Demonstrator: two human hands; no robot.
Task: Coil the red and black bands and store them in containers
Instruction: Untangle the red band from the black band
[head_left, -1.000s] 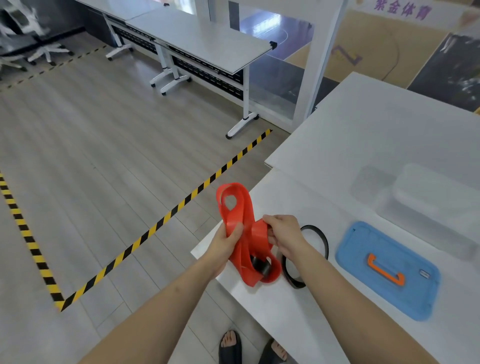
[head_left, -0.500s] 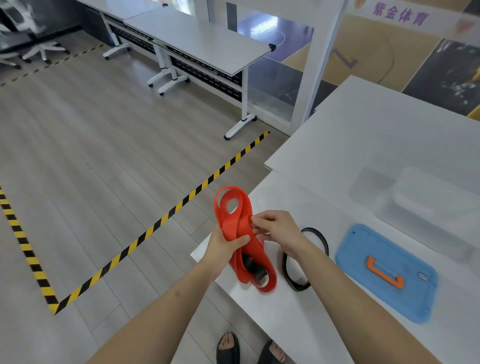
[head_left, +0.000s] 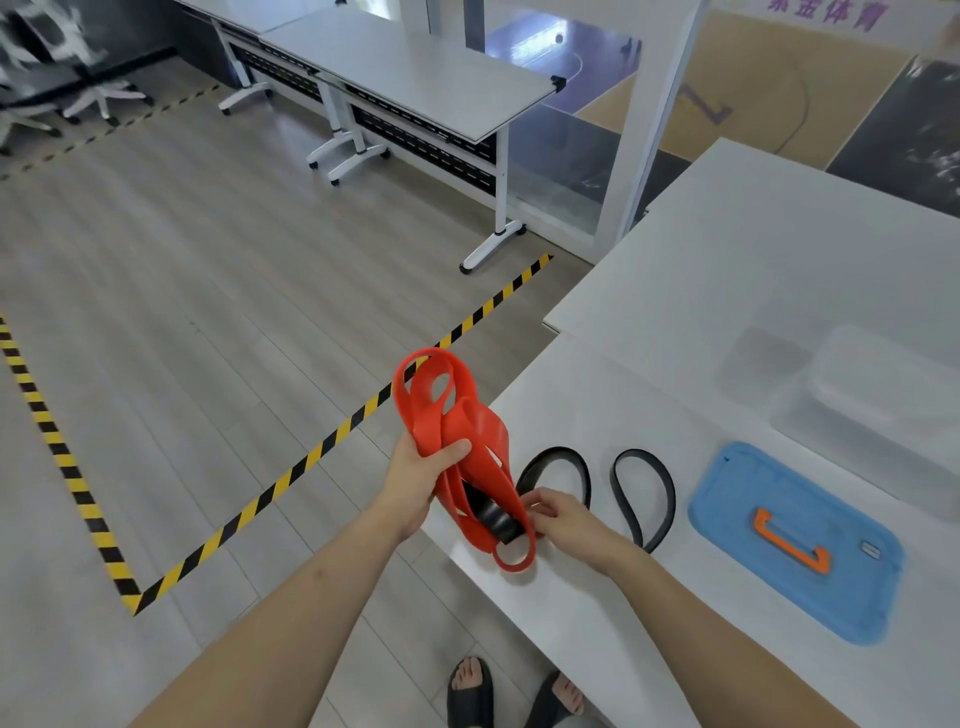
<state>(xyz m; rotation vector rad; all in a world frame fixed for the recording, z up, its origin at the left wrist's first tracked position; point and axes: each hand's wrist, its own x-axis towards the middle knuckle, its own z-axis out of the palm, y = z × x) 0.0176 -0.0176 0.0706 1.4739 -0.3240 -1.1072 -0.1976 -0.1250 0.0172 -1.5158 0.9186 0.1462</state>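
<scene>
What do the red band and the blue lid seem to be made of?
The red band: probably rubber or latex, smooth and matte; it bends into soft loops. The blue lid: likely hard plastic, slightly dull; it lies flat and stiff, with an orange handle.

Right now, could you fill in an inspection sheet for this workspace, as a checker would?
Surface: white table; the person stands at its near corner.
Job's things: red band partly looped, held up at the table edge; black band lying loose in loops on the table; clear container at the far right, too hazy to see inside; blue lid with orange handle lying flat near it.
Clutter: nothing seen.
Hands: left hand grips the red band's middle; right hand pinches its lower loop with the fingers.
Cables: nothing seen.
Surroundings: desks, office chairs, floor tape in yellow and black.
</scene>
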